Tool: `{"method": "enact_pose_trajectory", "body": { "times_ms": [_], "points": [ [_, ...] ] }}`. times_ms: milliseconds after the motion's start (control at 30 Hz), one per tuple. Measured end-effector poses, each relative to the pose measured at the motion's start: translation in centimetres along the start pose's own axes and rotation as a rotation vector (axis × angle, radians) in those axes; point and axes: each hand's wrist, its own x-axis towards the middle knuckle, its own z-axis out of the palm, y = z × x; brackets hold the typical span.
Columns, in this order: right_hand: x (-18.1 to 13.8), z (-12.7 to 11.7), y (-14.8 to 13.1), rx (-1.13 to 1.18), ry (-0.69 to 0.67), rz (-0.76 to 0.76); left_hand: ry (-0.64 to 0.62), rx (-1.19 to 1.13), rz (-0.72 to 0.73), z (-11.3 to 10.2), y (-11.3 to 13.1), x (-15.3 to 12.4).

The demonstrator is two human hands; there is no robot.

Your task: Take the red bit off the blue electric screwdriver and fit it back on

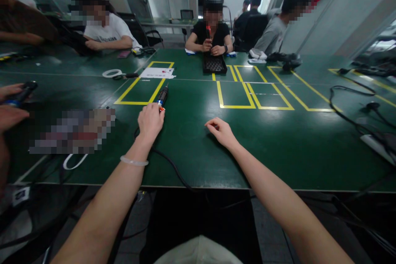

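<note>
We're seeing the fingers (154, 108) of the left hand (149, 125) curling over the rear of the driver (162, 95) and gripping it, undersides hiding. The right hand (223, 133) is holding nothing we're seeing; its fingers are curving loosely inward, tips close, and we're not managing to tell whether they're meeting. The driver is pointing away from the wearer, just beside the left yellow tape (136, 102) outline; whether it's resting on the surface (192, 152), we're unable to tell.

For handling it well, we're advising a steady grip on the rear, tip facing away from the right hand, cable (173, 166) staying slack. That cable is trailing from by the left hand toward the near edge.

Farther out, a sheet (156, 73) is lying beyond the driver, a tray (215, 71) is sitting before the co-worker opposite, and a neighbour's hand (12, 117) is showing at far left.
</note>
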Motion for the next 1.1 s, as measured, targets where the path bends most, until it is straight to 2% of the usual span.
{"method": "enact_pose_trajectory", "body": {
  "times_ms": [67,200,300,467,600,667,833,933,1033,1100],
  "points": [
    [0.1,0.0,0.0,0.059,-0.006,0.034,-0.085,-0.262,0.080,0.5,1.1,-0.2],
    [0.2,-0.1,-0.2,0.312,-0.112,0.151,-0.461,-0.851,0.216,1.8,3.9,-1.1],
    [0.1,0.1,-0.7,0.487,-0.208,0.217,-0.602,-0.997,0.270,2.2,5.6,-2.3],
    [0.0,0.7,-0.9,0.614,-0.270,0.252,-0.674,-1.094,0.311,2.3,6.8,-3.5],
    [0.1,0.9,-0.7,0.625,-0.247,0.245,-0.632,-1.057,0.271,2.6,6.7,-3.7],
    [0.1,0.9,-0.5,0.621,-0.225,0.236,-0.570,-0.983,0.308,2.6,6.6,-3.8],
    [0.1,0.9,-0.6,0.550,-0.234,0.212,-0.347,-0.661,0.599,1.9,7.1,-4.5],
    [0.1,0.9,-0.5,0.471,-0.250,0.183,-0.311,-0.550,0.696,1.8,7.1,-4.5],
    [0.2,0.7,-0.1,0.427,-0.196,0.176,-0.282,-0.527,0.646,1.6,5.9,-3.3],
    [0.4,0.6,0.2,0.442,-0.144,0.187,-0.189,-0.465,0.560,1.4,4.2,-1.9]
  ]
}}
